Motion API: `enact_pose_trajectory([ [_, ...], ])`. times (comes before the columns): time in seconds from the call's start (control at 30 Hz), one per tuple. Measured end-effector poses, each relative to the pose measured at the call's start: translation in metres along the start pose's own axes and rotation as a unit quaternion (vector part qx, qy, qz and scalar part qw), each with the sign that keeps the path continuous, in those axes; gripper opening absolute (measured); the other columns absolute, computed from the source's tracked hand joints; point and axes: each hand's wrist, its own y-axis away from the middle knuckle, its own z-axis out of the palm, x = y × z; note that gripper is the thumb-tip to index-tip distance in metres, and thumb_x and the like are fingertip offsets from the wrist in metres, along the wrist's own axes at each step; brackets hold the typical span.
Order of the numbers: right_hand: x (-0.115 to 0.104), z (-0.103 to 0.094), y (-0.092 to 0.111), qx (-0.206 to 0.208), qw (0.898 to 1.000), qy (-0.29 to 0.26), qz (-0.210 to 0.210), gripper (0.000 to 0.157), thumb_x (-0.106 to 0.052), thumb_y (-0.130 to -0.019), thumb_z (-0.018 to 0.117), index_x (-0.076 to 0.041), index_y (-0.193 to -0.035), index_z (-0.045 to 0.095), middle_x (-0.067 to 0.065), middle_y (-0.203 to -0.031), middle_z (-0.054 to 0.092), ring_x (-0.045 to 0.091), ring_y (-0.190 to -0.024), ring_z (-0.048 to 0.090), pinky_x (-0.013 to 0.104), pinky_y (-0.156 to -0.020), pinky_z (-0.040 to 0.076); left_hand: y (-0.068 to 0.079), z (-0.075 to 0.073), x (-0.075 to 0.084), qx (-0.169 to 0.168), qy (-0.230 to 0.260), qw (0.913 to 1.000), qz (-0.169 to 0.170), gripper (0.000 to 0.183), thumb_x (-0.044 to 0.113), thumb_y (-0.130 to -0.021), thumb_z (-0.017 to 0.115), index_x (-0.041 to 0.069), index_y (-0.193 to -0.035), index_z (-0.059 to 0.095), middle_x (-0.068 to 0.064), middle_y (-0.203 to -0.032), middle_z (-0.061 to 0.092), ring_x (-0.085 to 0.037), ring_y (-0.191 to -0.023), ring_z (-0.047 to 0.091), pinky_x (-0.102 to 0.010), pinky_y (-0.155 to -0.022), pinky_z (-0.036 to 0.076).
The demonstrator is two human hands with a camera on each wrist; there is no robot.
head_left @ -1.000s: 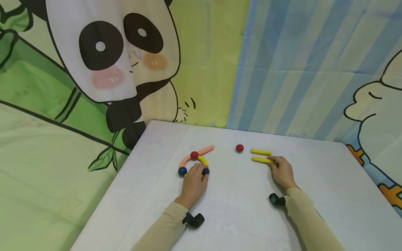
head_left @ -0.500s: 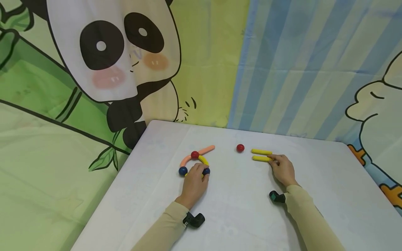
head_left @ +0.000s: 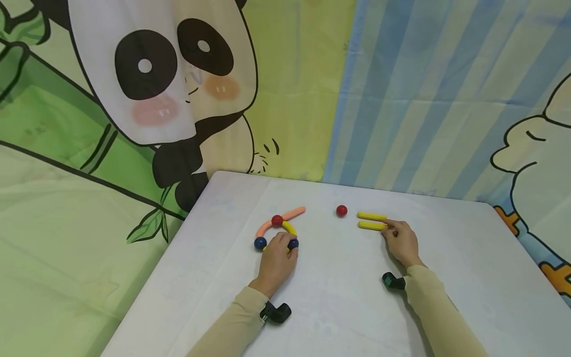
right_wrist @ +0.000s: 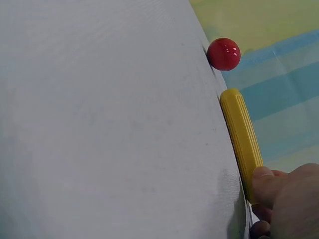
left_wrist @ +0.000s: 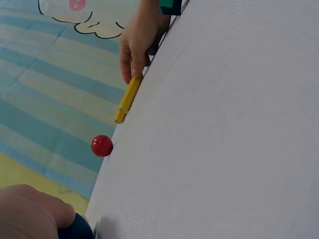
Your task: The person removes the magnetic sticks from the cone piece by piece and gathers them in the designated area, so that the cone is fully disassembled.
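Little has moved since the earlier head frame: the tips of the right hand [head_left: 401, 243] have edged slightly away from the person, nearer the end of the far yellow rod [head_left: 371, 216], while the left hand [head_left: 277, 260] keeps its place. The white table [head_left: 339, 307] carries everything, with the printed cloth [head_left: 285, 99] rising behind it. The left hand bends over the near right part of a ring [head_left: 262, 228] and seems to pinch its right blue ball [head_left: 293, 244]. The right hand holds the right end of the near yellow rod [head_left: 372, 225] between thumb and fingers. A salmon rod [head_left: 294, 213] slants off from the joined red ball [head_left: 277, 221] at the top of the ring; the left blue ball [head_left: 260, 243] sits opposite the held one

What counts most, I judge, is how the two yellow rods lie from the ring: well to its right, side by side, long axes running left to right, their free ends toward the loose red ball [head_left: 341, 211] and the ring beyond. The right hand is much the nearer to them

The left hand covers most of the ring's near side, so the yellow piece there barely shows. The right wrist view cuts off part of its hand, and whether the forefinger touches the far yellow rod I cannot tell
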Motion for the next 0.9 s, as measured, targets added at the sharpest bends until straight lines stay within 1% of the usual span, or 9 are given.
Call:
enact_pose_trajectory([
  [0.1, -0.001, 0.003, 0.006, 0.035, 0.998, -0.029, 0.031, 0.030, -0.013, -0.096, 0.060, -0.001, -0.122, 0.065, 0.020, -0.112, 0.058, 0.029, -0.085, 0.052, 0.037, -0.071, 0.039, 0.001, 0.001, 0.000, 0.005, -0.010, 0.9999, -0.010, 0.026, 0.021, -0.087, 0.075, 0.011, -0.108, 0.065, -0.001, -0.105, 0.063, -0.016, -0.096, 0.063, -0.031, -0.085, 0.053],
  [0.23, -0.011, 0.010, 0.017, 0.109, 0.989, -0.074, 0.073, 0.022, -0.014, -0.096, 0.058, -0.001, -0.109, 0.068, 0.016, -0.105, 0.060, 0.023, -0.083, 0.051, 0.032, -0.070, 0.038, 0.003, 0.001, 0.001, 0.003, -0.025, 0.9995, -0.020, 0.030, 0.030, -0.084, 0.078, 0.012, -0.102, 0.061, 0.000, -0.099, 0.063, -0.017, -0.091, 0.060, -0.032, -0.081, 0.051],
  [0.3, -0.019, 0.013, 0.023, 0.134, 0.984, -0.089, 0.078, 0.018, -0.014, -0.095, 0.058, -0.001, -0.103, 0.069, 0.014, -0.100, 0.059, 0.019, -0.080, 0.049, 0.029, -0.067, 0.037, 0.003, 0.000, 0.001, -0.001, -0.027, 0.9994, -0.019, 0.031, 0.032, -0.083, 0.078, 0.013, -0.101, 0.060, 0.000, -0.096, 0.063, -0.018, -0.088, 0.058, -0.032, -0.078, 0.049],
  [0.37, -0.029, 0.017, 0.029, 0.148, 0.981, -0.102, 0.068, 0.015, -0.012, -0.094, 0.061, -0.001, -0.100, 0.069, 0.012, -0.096, 0.060, 0.016, -0.077, 0.047, 0.026, -0.066, 0.036, 0.004, 0.000, 0.001, -0.002, -0.031, 0.9994, -0.015, 0.029, 0.031, -0.084, 0.077, 0.014, -0.100, 0.060, 0.001, -0.094, 0.062, -0.017, -0.086, 0.055, -0.030, -0.076, 0.047],
  [0.53, -0.057, 0.030, 0.044, 0.115, 0.986, -0.118, 0.022, 0.010, -0.010, -0.091, 0.065, -0.006, -0.098, 0.071, 0.007, -0.092, 0.063, 0.012, -0.073, 0.048, 0.021, -0.064, 0.036, 0.003, 0.000, 0.000, 0.014, -0.026, 0.9995, 0.009, 0.017, 0.018, -0.083, 0.075, 0.015, -0.097, 0.065, 0.003, -0.095, 0.066, -0.016, -0.084, 0.057, -0.030, -0.074, 0.045],
  [0.63, -0.073, 0.039, 0.052, 0.085, 0.989, -0.122, -0.018, 0.009, -0.008, -0.089, 0.067, -0.009, -0.096, 0.073, 0.003, -0.090, 0.065, 0.011, -0.072, 0.049, 0.021, -0.063, 0.038, 0.002, -0.001, 0.000, 0.011, -0.016, 0.9997, 0.017, 0.018, 0.011, -0.081, 0.072, 0.015, -0.098, 0.067, 0.003, -0.097, 0.068, -0.015, -0.087, 0.058, -0.030, -0.076, 0.047],
  [0.7, -0.082, 0.045, 0.056, 0.070, 0.988, -0.129, -0.052, 0.009, -0.007, -0.088, 0.068, -0.010, -0.094, 0.074, 0.002, -0.088, 0.066, 0.012, -0.071, 0.051, 0.022, -0.062, 0.039, 0.002, -0.001, 0.000, 0.005, -0.010, 0.9998, 0.017, 0.020, 0.009, -0.080, 0.071, 0.015, -0.099, 0.068, 0.004, -0.098, 0.068, -0.015, -0.089, 0.059, -0.031, -0.078, 0.047],
  [0.8, -0.092, 0.054, 0.060, 0.056, 0.982, -0.150, -0.097, 0.008, -0.007, -0.087, 0.071, -0.010, -0.092, 0.076, 0.001, -0.087, 0.068, 0.014, -0.071, 0.052, 0.022, -0.063, 0.040, 0.003, -0.002, 0.001, -0.002, 0.000, 0.9998, 0.018, 0.021, 0.007, -0.079, 0.070, 0.015, -0.098, 0.069, 0.004, -0.098, 0.068, -0.015, -0.091, 0.060, -0.032, -0.080, 0.048],
  [0.9, -0.097, 0.060, 0.065, 0.047, 0.979, -0.155, -0.120, 0.010, -0.010, -0.085, 0.075, -0.011, -0.095, 0.075, 0.000, -0.092, 0.068, 0.015, -0.076, 0.054, 0.024, -0.066, 0.041, 0.003, 0.000, 0.001, -0.008, 0.014, 0.9995, 0.028, 0.020, 0.005, -0.079, 0.070, 0.016, -0.096, 0.069, 0.005, -0.094, 0.068, -0.014, -0.089, 0.060, -0.032, -0.081, 0.047],
])
